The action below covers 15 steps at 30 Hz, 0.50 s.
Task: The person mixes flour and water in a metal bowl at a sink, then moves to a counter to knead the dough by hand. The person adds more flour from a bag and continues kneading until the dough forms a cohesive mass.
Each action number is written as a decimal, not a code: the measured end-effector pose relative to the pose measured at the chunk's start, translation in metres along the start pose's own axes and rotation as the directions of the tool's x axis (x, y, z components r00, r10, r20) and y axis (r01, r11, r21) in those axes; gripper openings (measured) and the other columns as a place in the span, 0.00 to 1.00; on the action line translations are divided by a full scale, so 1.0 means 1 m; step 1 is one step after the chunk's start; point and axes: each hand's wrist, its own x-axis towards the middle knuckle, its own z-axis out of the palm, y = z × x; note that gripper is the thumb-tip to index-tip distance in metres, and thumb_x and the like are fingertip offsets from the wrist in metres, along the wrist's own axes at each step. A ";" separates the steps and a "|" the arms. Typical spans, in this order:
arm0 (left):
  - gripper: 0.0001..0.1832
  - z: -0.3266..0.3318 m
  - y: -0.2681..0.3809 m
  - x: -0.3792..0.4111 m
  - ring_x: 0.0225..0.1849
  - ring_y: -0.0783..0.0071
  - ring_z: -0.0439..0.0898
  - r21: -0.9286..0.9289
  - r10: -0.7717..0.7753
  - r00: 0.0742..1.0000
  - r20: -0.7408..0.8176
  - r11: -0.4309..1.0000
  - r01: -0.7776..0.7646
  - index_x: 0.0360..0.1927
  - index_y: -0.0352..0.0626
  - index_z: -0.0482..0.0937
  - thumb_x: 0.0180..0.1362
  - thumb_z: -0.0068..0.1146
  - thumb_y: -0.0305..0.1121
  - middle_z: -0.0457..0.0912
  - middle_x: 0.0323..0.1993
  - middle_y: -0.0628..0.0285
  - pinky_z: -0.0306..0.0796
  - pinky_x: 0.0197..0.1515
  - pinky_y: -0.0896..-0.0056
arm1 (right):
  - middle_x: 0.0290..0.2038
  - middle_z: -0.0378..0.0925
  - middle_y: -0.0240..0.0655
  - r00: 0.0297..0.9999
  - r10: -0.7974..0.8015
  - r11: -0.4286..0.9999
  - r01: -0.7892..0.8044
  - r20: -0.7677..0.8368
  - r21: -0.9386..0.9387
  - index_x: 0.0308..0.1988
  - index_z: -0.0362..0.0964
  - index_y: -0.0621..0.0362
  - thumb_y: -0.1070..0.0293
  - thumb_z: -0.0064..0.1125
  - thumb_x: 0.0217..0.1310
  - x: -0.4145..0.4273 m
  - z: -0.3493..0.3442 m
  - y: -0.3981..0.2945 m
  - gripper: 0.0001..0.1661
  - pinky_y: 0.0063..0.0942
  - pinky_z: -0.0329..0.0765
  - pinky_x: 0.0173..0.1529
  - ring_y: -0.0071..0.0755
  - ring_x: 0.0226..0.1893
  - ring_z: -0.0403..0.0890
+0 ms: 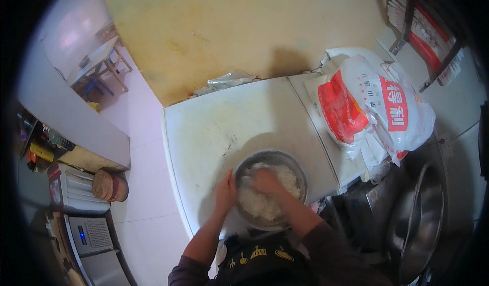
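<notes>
A round metal basin (305, 179) stands near the front edge of a white-topped chest (206, 141), close to my apron. Inside it lies a pale, lumpy flour mixture (263, 205), rough and shaggy like unformed dough. My left hand (228, 191) holds the basin's left side, with the fingers along the rim. Within the basin, my right hand (266, 181) is curled and blurred over the mixture. Something whitish shows at its fingertips; whether that is dough, flour or a utensil cannot be made out.
White and red flour sacks (382, 102) are heaped on the chest's right part, below a metal rack (408, 22). A large steel bowl (420, 213) stands lower right. Crumpled clear plastic (231, 79) lies along the yellow wall. Leftward are a lidded bucket (114, 186) and a distant wooden table (97, 58).
</notes>
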 end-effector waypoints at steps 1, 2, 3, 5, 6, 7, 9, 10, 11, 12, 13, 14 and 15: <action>0.20 0.002 -0.003 0.006 0.43 0.61 0.83 -0.029 0.008 1.000 -0.015 1.000 -0.008 0.57 0.29 0.75 0.68 0.47 0.33 0.84 0.42 0.42 0.74 0.48 0.65 | 0.43 0.81 0.54 0.997 -0.059 0.998 0.058 -0.057 -0.015 0.38 0.80 0.64 0.54 0.55 0.56 0.001 0.012 -0.020 0.23 0.49 0.75 0.52 0.59 0.43 0.81; 0.19 0.002 -0.008 0.011 0.41 0.64 0.83 -0.058 0.015 0.999 -0.041 0.998 -0.017 0.56 0.29 0.75 0.68 0.47 0.33 0.84 0.41 0.43 0.74 0.47 0.66 | 0.44 0.81 0.52 0.985 -0.128 0.991 0.125 -0.113 -0.040 0.39 0.81 0.63 0.55 0.55 0.56 -0.002 0.021 -0.035 0.22 0.50 0.73 0.54 0.58 0.45 0.81; 0.19 0.005 -0.018 0.016 0.37 0.62 0.82 -0.072 0.114 0.985 -0.129 0.990 -0.124 0.56 0.30 0.76 0.68 0.48 0.33 0.83 0.37 0.43 0.74 0.43 0.65 | 0.44 0.81 0.51 0.976 -0.208 0.972 0.198 -0.070 -0.125 0.39 0.81 0.61 0.55 0.55 0.55 -0.006 0.024 -0.037 0.21 0.52 0.72 0.56 0.56 0.47 0.81; 0.17 0.010 -0.035 0.021 0.27 0.59 0.81 -0.073 0.295 0.910 -0.291 0.942 -0.329 0.54 0.32 0.77 0.67 0.49 0.32 0.81 0.28 0.43 0.74 0.35 0.64 | 0.44 0.81 0.49 0.940 -0.338 0.901 0.335 0.038 -0.275 0.40 0.81 0.58 0.57 0.56 0.53 -0.016 0.031 -0.041 0.20 0.55 0.68 0.59 0.53 0.50 0.80; 0.17 0.013 -0.039 0.017 0.26 0.60 0.80 -0.097 0.246 0.928 -0.280 0.954 -0.283 0.54 0.31 0.77 0.67 0.50 0.32 0.81 0.27 0.43 0.74 0.35 0.65 | 0.44 0.81 0.47 0.909 -0.395 0.846 0.417 0.133 -0.333 0.40 0.81 0.57 0.58 0.56 0.53 -0.027 0.031 -0.040 0.19 0.56 0.66 0.59 0.52 0.51 0.79; 0.17 0.012 -0.040 0.017 0.25 0.61 0.79 -0.117 0.201 0.940 -0.274 0.964 -0.240 0.54 0.30 0.77 0.67 0.50 0.32 0.80 0.26 0.44 0.73 0.34 0.65 | 0.44 0.81 0.46 0.865 -0.448 0.775 0.502 0.227 -0.383 0.41 0.81 0.56 0.59 0.56 0.53 -0.042 0.024 -0.040 0.18 0.58 0.65 0.60 0.51 0.52 0.79; 0.17 0.009 -0.036 0.017 0.24 0.62 0.78 -0.123 0.160 0.953 -0.256 0.973 -0.196 0.53 0.30 0.77 0.67 0.50 0.31 0.80 0.24 0.45 0.73 0.33 0.66 | 0.43 0.81 0.44 0.818 -0.508 0.679 0.574 0.271 -0.459 0.41 0.81 0.54 0.62 0.55 0.54 -0.050 0.016 -0.029 0.16 0.59 0.64 0.61 0.50 0.52 0.79; 0.17 0.009 -0.029 0.016 0.24 0.62 0.78 -0.113 0.165 0.957 -0.237 0.974 -0.196 0.53 0.30 0.77 0.67 0.50 0.32 0.80 0.24 0.45 0.73 0.33 0.66 | 0.43 0.81 0.43 0.825 -0.521 0.669 0.554 0.219 -0.496 0.41 0.81 0.54 0.63 0.55 0.54 -0.047 0.016 -0.018 0.15 0.59 0.64 0.61 0.50 0.51 0.79; 0.17 0.008 -0.024 0.015 0.24 0.62 0.79 -0.103 0.170 0.961 -0.218 0.975 -0.196 0.53 0.31 0.78 0.67 0.50 0.32 0.80 0.24 0.45 0.73 0.33 0.66 | 0.42 0.82 0.42 0.828 -0.535 0.658 0.533 0.168 -0.532 0.41 0.81 0.53 0.65 0.55 0.54 -0.041 0.017 -0.010 0.14 0.59 0.64 0.61 0.49 0.50 0.79; 0.17 0.005 -0.020 0.015 0.24 0.62 0.78 -0.096 0.167 0.969 -0.183 0.978 -0.187 0.53 0.31 0.78 0.67 0.50 0.32 0.79 0.24 0.45 0.73 0.33 0.66 | 0.41 0.81 0.41 0.859 -0.503 0.700 0.469 0.094 -0.538 0.40 0.81 0.53 0.66 0.55 0.54 -0.028 0.016 -0.007 0.13 0.58 0.65 0.60 0.49 0.49 0.80; 0.17 0.003 -0.017 0.018 0.23 0.63 0.78 -0.091 0.166 0.974 -0.154 0.979 -0.181 0.53 0.31 0.78 0.67 0.50 0.32 0.79 0.24 0.45 0.73 0.33 0.66 | 0.41 0.81 0.41 0.882 -0.471 0.736 0.405 0.019 -0.543 0.39 0.81 0.52 0.67 0.55 0.54 -0.006 0.012 -0.004 0.12 0.57 0.66 0.60 0.48 0.49 0.80; 0.17 0.002 -0.015 0.021 0.23 0.63 0.78 -0.089 0.162 0.979 -0.127 0.981 -0.174 0.53 0.32 0.78 0.67 0.50 0.32 0.79 0.23 0.45 0.73 0.32 0.66 | 0.40 0.81 0.41 0.899 -0.436 0.766 0.339 -0.053 -0.546 0.38 0.81 0.52 0.68 0.54 0.54 0.010 0.007 -0.001 0.12 0.56 0.67 0.59 0.47 0.48 0.80; 0.17 0.002 -0.022 0.021 0.23 0.63 0.78 -0.100 0.188 0.965 -0.182 0.973 -0.208 0.53 0.32 0.78 0.67 0.50 0.32 0.79 0.23 0.46 0.72 0.32 0.66 | 0.39 0.81 0.42 0.873 -0.476 0.767 0.354 -0.105 -0.536 0.38 0.81 0.52 0.69 0.54 0.54 0.017 -0.001 0.007 0.11 0.56 0.67 0.58 0.48 0.48 0.80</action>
